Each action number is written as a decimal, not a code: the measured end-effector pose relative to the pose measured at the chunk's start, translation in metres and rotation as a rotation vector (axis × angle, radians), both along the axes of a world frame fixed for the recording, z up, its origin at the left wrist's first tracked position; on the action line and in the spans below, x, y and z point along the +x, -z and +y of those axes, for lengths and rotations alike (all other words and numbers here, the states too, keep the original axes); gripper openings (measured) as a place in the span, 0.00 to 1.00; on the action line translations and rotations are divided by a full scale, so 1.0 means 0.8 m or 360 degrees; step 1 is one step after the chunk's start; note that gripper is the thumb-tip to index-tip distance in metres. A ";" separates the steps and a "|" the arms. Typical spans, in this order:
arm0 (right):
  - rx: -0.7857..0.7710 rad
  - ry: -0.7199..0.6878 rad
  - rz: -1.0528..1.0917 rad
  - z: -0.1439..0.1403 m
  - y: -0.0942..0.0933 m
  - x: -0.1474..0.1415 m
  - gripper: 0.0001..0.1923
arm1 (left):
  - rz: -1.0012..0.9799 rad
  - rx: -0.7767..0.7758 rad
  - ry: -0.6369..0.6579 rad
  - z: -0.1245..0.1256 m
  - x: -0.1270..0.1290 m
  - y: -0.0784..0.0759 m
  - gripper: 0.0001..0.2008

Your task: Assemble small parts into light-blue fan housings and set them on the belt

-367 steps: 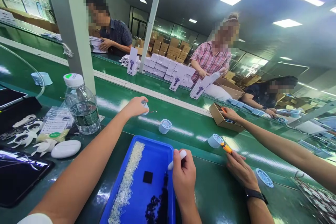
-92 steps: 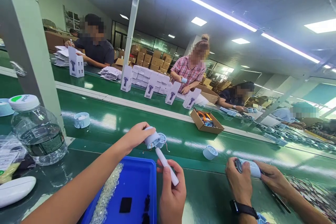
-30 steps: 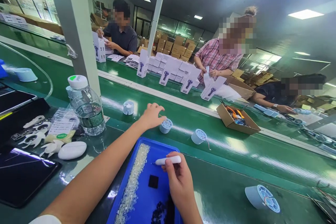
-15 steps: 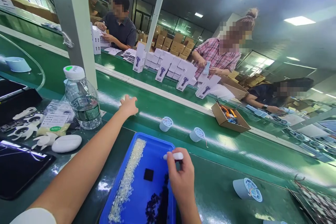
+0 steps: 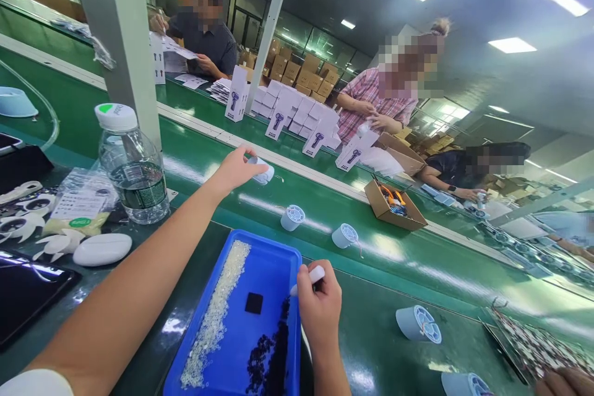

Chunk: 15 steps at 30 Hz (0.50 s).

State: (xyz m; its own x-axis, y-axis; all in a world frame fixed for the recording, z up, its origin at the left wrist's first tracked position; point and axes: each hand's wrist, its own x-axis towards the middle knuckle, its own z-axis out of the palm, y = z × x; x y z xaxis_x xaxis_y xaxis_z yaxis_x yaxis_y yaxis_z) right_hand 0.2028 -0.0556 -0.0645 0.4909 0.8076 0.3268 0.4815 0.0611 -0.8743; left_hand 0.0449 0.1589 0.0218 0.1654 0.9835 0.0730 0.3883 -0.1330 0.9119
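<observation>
A pale blue round housing (image 5: 260, 171) is largely covered by the left hand (image 5: 234, 168), so only its right end can be seen, along with a thin wire trailing from it. The housing is gripped under the curled fingers, out on the green belt (image 5: 325, 260). A white pen-shaped tool (image 5: 310, 277) is clasped in the closed right hand (image 5: 319, 306); its lower end is hidden by the fist, and its tip is too small to be made out. Just left of that hand, a blue tray (image 5: 273, 263) is cut off by the lower edge. Beyond the right hand, two more housings (image 5: 292, 218) (image 5: 344, 236) are seen on the belt. Half a second earlier the left hand was spread open and reaching further left; it has since been closed on the housing.
</observation>
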 end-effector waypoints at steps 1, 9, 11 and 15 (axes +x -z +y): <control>0.0011 0.0007 -0.0016 0.000 0.000 0.000 0.15 | -0.0060 -0.0007 0.0009 -0.004 0.002 -0.004 0.23; 0.0073 0.0056 -0.0053 -0.001 -0.002 -0.001 0.15 | -0.0601 -0.0129 0.0099 -0.016 0.019 -0.014 0.20; 0.0009 -0.0004 -0.0054 -0.001 -0.002 0.000 0.15 | -0.0740 -0.0197 0.0186 -0.018 0.020 -0.017 0.19; 0.0015 -0.0024 -0.0057 0.001 -0.003 0.000 0.15 | -0.1032 -0.0330 0.0333 -0.026 0.020 -0.029 0.15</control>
State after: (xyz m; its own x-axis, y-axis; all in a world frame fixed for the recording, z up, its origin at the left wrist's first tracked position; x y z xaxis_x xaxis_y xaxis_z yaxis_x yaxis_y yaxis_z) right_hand 0.2029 -0.0551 -0.0621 0.4666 0.8114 0.3519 0.5117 0.0769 -0.8557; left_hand 0.0609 0.1383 0.0453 0.3390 0.9401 0.0354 -0.2559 0.0559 0.9651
